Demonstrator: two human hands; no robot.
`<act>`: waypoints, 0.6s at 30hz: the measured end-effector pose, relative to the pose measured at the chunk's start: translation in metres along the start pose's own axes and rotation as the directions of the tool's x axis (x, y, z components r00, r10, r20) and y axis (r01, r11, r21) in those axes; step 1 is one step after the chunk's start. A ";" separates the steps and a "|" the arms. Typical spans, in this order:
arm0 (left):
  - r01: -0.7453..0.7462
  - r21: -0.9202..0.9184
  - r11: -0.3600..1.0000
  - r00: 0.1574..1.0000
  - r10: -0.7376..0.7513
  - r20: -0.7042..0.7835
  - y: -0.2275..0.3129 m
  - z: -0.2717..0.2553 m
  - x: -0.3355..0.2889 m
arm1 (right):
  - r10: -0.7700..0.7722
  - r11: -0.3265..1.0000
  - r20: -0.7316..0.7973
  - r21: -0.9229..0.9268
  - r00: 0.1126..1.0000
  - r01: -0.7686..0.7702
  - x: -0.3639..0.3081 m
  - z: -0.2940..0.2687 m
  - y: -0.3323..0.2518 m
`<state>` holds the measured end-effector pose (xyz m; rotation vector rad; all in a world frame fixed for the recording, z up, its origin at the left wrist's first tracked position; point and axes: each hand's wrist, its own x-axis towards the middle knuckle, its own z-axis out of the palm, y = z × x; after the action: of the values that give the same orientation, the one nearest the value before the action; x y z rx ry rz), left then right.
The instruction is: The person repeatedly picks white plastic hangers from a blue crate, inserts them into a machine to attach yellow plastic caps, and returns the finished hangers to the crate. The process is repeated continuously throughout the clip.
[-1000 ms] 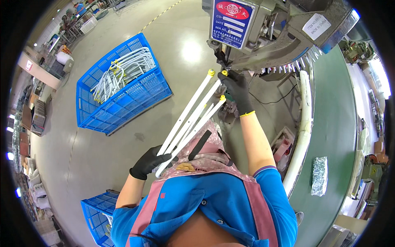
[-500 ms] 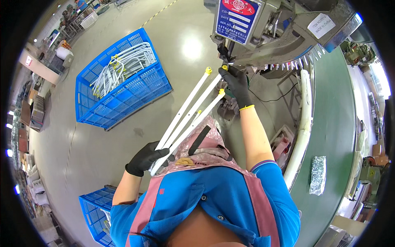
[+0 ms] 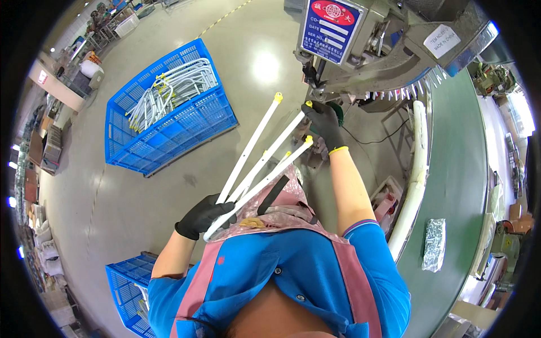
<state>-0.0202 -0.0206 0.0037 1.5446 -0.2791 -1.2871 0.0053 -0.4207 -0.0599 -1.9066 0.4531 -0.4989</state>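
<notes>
White bent tubes (image 3: 248,151) with yellow end fittings fan out over my lap. My left hand (image 3: 204,216), in a black glove, is closed around their lower ends. My right hand (image 3: 326,124), also gloved in black, pinches the middle tube near its yellow tip (image 3: 308,104). That tip sits just below the head of a grey machine (image 3: 360,79), apart from it. The two outer tubes' yellow tips stand free on either side. Shorter yellow-tipped ends show among the tubes.
A blue plastic crate (image 3: 174,141) full of similar tubes stands on the floor ahead left. Another blue crate (image 3: 121,287) is at lower left. To the right runs a green work surface (image 3: 456,186) bearing a clear bag of small parts (image 3: 434,245); a white padded rail (image 3: 416,169) edges it.
The tubes have come down away from the machine head and spread wider apart. My right hand has lowered with the middle tube; my left hand keeps its hold.
</notes>
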 end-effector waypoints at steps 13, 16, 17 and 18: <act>-0.042 0.068 0.997 0.993 0.034 0.114 -0.007 -0.017 0.013 | 0.103 0.970 0.155 -0.234 0.983 -0.064 -0.047 -0.005 0.039; -0.031 0.093 0.995 0.992 0.020 0.122 -0.008 -0.021 0.014 | 0.176 0.982 0.233 0.025 0.956 -0.187 -0.052 0.000 0.043; -0.025 0.093 0.995 0.993 0.015 0.114 -0.009 -0.021 0.015 | 0.129 0.992 0.151 -0.006 0.980 -0.130 -0.051 0.002 0.041; -0.019 0.083 0.996 0.994 0.009 0.111 -0.010 -0.021 0.015 | 0.142 0.988 0.096 -0.069 0.985 -0.136 -0.050 0.000 0.037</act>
<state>-0.0012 -0.0156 -0.0163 1.5408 -0.4186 -1.3673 -0.0401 -0.4078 -0.1005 -1.9336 0.5365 -0.2983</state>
